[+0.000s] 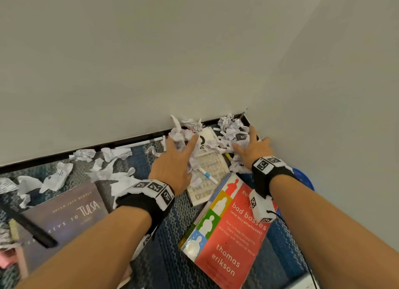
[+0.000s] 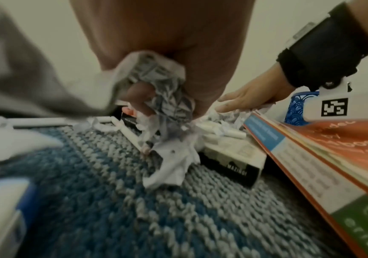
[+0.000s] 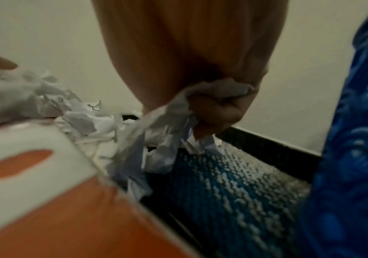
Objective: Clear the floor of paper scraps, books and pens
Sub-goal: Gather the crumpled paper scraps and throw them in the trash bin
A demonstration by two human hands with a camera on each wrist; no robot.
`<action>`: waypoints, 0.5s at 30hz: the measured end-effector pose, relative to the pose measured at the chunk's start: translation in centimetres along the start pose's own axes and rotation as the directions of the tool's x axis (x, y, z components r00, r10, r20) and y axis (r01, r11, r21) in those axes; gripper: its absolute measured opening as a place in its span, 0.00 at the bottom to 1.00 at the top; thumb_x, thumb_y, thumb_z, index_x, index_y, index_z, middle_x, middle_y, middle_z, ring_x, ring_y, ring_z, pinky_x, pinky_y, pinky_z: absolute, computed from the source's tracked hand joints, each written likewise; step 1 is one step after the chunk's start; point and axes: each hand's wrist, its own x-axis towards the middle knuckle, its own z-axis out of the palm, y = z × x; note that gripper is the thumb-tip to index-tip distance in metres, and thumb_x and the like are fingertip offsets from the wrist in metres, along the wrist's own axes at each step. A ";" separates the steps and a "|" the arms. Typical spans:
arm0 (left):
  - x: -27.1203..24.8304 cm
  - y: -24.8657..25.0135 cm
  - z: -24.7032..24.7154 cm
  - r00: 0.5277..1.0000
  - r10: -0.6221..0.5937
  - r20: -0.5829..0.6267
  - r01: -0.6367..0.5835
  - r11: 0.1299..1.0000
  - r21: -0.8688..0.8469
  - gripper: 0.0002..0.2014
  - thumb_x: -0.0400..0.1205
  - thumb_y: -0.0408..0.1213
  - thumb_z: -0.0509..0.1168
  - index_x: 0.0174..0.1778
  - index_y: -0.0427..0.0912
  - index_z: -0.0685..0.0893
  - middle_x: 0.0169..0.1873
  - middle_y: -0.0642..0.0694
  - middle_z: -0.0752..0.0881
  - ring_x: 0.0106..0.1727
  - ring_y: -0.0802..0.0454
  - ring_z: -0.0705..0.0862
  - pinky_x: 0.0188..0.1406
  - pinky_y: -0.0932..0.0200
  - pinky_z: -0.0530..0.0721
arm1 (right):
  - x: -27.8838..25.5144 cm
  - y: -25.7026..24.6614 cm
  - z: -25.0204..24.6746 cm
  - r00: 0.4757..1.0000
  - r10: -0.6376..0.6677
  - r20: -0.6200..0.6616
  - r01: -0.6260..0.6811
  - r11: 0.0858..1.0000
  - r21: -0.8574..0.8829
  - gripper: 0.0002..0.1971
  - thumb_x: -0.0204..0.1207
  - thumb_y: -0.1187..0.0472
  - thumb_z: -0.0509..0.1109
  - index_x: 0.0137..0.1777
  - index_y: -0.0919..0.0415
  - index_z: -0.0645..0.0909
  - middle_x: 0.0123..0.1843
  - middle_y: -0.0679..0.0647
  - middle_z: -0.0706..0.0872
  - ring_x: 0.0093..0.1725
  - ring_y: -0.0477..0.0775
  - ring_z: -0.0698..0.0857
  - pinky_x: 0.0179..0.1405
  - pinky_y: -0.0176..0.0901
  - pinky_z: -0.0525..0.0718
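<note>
Crumpled paper scraps [image 1: 230,128] lie piled in the corner where two walls meet. My left hand [image 1: 179,157] grips a wad of printed scraps [image 2: 156,90], fingers curled round it. To its right, my right hand [image 1: 251,148] clutches another bunch of scraps [image 3: 167,122] just above the carpet. A red book [image 1: 228,230] lies under my right wrist, a pale book [image 1: 207,167] with a blue-banded white pen [image 1: 208,175] on it lies between my hands, and a grey book [image 1: 69,219] lies at the left.
More scraps [image 1: 103,167] lie strewn along the black skirting [image 1: 64,154] at the left. A white pen [image 1: 138,144] lies by the wall. A black marker [image 1: 30,228] rests on the grey book. A blue patterned basket [image 3: 355,157] stands right of my right hand. Blue-grey carpet [image 2: 134,218] covers the floor.
</note>
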 end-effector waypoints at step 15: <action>-0.4 0.2 -0.5 0.996 -0.077 0.053 0.073 0.994 0.081 0.23 0.85 0.46 0.60 0.74 0.44 0.66 0.74 0.39 0.62 0.62 0.37 0.80 0.50 0.49 0.83 | -0.8 -1.5 1.0 0.969 -0.172 0.178 0.212 0.947 -0.243 0.23 0.84 0.48 0.57 0.75 0.56 0.65 0.67 0.70 0.76 0.63 0.70 0.79 0.54 0.52 0.79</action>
